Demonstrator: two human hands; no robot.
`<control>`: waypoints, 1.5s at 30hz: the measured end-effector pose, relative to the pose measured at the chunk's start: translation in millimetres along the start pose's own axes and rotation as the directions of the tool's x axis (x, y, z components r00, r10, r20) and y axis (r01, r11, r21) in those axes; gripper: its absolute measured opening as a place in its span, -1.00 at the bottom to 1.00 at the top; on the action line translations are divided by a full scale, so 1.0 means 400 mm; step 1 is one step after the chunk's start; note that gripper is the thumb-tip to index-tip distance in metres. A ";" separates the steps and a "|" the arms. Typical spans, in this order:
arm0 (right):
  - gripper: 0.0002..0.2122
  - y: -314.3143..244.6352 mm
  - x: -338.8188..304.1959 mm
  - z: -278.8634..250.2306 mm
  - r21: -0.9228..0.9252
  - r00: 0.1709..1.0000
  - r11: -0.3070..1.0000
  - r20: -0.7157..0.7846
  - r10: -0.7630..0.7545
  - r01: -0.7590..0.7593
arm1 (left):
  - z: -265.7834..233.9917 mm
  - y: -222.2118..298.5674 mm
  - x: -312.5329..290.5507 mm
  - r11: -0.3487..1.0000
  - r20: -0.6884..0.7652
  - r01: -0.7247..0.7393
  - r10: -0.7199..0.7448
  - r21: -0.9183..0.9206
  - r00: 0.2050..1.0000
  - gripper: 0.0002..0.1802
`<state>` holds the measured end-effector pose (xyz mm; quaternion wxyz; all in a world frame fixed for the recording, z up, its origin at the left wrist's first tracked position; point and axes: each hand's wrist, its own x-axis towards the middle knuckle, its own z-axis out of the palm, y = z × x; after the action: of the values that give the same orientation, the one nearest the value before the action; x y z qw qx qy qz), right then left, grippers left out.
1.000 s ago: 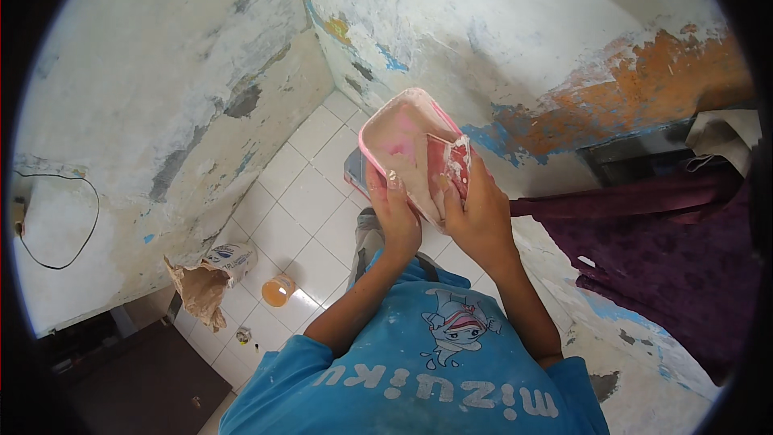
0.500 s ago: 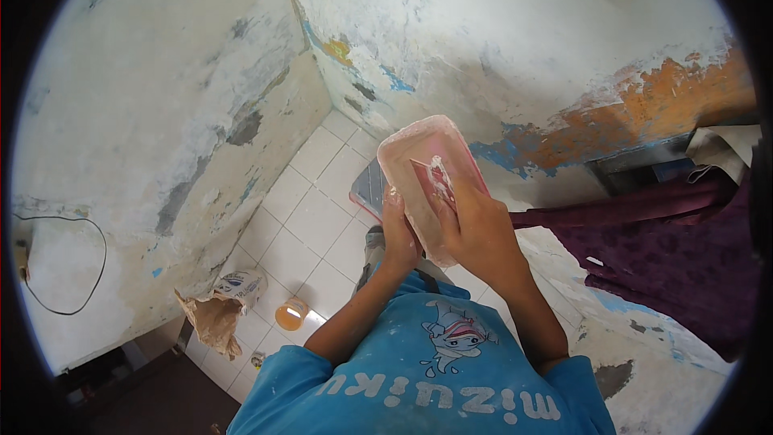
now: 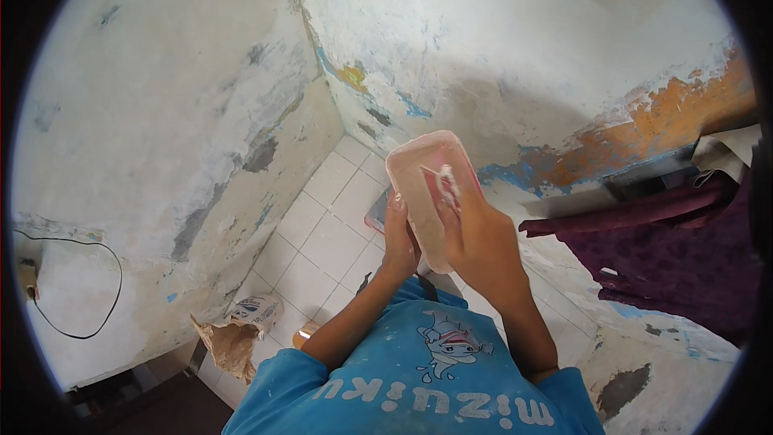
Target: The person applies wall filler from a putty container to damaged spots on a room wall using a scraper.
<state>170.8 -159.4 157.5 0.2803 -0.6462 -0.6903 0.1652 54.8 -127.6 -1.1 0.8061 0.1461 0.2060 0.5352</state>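
In front of my body I hold a pink, putty-smeared rectangular plastic tub (image 3: 427, 217). My left hand (image 3: 398, 234) is wrapped round its left side, the thumb up by the rim. Inside the tub, my right hand (image 3: 483, 234) grips a flat red putty scraper (image 3: 436, 184). White putty (image 3: 445, 181) clings to the scraper and my fingertips. My right fingers hide much of the scraper, and the tub covers most of my left fingers.
Patchy, peeling walls meet at a corner ahead. On the white tiled floor (image 3: 310, 225) stand an opened paper sack (image 3: 229, 342) and an orange-brown container (image 3: 304, 333). Purple cloth (image 3: 660, 250) hangs at right. A black cable (image 3: 121, 274) loops on the left wall.
The view has shifted, so walls and floor sit lower in it. My right hand has moved a little within the tub, turning the scraper slightly. Both hands keep their hold.
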 end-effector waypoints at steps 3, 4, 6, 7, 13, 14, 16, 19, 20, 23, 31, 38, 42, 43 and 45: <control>-0.78 -0.037 0.020 -0.002 0.020 0.998 0.999 -0.045 -0.049 0.050 | 0.010 0.013 0.006 0.998 -0.003 -0.022 0.022 0.055 1.000 -0.39; -0.77 -0.045 0.026 -0.002 -0.047 0.993 0.992 -0.021 -0.117 0.116 | 0.003 0.010 0.009 0.995 -0.006 -0.038 0.038 0.090 0.999 -0.39; -0.78 -0.035 0.036 0.008 -0.068 0.995 0.993 -0.023 -0.098 0.097 | 0.014 0.018 0.019 0.991 0.005 -0.055 0.054 0.126 0.999 -0.39; -0.79 -0.030 0.040 0.009 -0.085 0.997 0.993 -0.013 -0.080 0.079 | 0.019 0.023 0.021 0.989 0.009 -0.061 0.061 0.135 0.998 -0.39; -0.75 0.001 0.082 0.010 -0.341 0.991 0.940 -0.136 -0.018 -0.030 | 0.064 0.052 0.011 0.960 0.077 -0.169 0.155 0.222 0.985 -0.39; -0.75 0.000 0.086 0.011 -0.344 0.990 0.939 -0.138 -0.024 -0.026 | 0.067 0.053 0.010 0.944 0.084 -0.232 0.218 0.236 0.972 -0.38; -0.79 -0.002 0.094 0.012 -0.356 0.991 0.934 -0.118 -0.067 0.021 | 0.068 0.053 0.020 0.935 0.079 -0.240 0.227 0.260 0.971 -0.38; -0.83 0.011 0.107 0.008 -0.290 0.987 0.955 -0.118 -0.106 0.068 | 0.070 0.070 0.028 0.918 0.103 -0.252 0.231 0.307 0.967 -0.37; -0.83 0.015 0.109 0.003 -0.291 0.987 0.954 -0.118 -0.111 0.073 | 0.073 0.078 0.026 0.908 0.129 -0.260 0.229 0.329 0.965 -0.37; -0.85 0.014 0.112 -0.007 -0.198 0.977 0.964 -0.082 -0.195 0.176 | 0.086 0.093 0.017 0.912 0.119 -0.158 0.122 0.377 0.985 -0.37; -0.83 -0.012 0.086 -0.038 -0.127 0.980 0.972 0.004 -0.201 0.200 | 0.105 0.095 0.016 0.900 0.125 -0.234 0.201 0.369 0.972 -0.40; -0.78 -0.014 0.058 -0.032 -0.075 0.994 0.992 -0.039 -0.102 0.099 | 0.048 0.059 0.044 0.962 0.089 -0.223 0.211 0.160 0.973 -0.31; -0.82 -0.013 0.053 -0.035 0.005 0.998 1.000 -0.066 -0.014 0.014 | 0.052 0.045 0.051 0.971 0.122 -0.215 0.203 0.102 0.972 -0.32; -0.84 -0.019 0.053 -0.042 0.073 0.991 0.997 -0.131 0.020 -0.010 | 0.058 0.041 0.049 0.968 0.118 -0.232 0.220 0.099 0.968 -0.32; -0.84 0.004 0.046 -0.016 0.000 0.994 1.000 -0.108 -0.019 0.019 | 0.073 0.026 0.053 0.966 0.127 -0.242 0.230 0.094 0.965 -0.32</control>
<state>175.9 -142.0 164.6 0.3194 -0.6475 -0.6800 0.1277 68.0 -104.3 25.6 0.7379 0.2437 0.1693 0.6062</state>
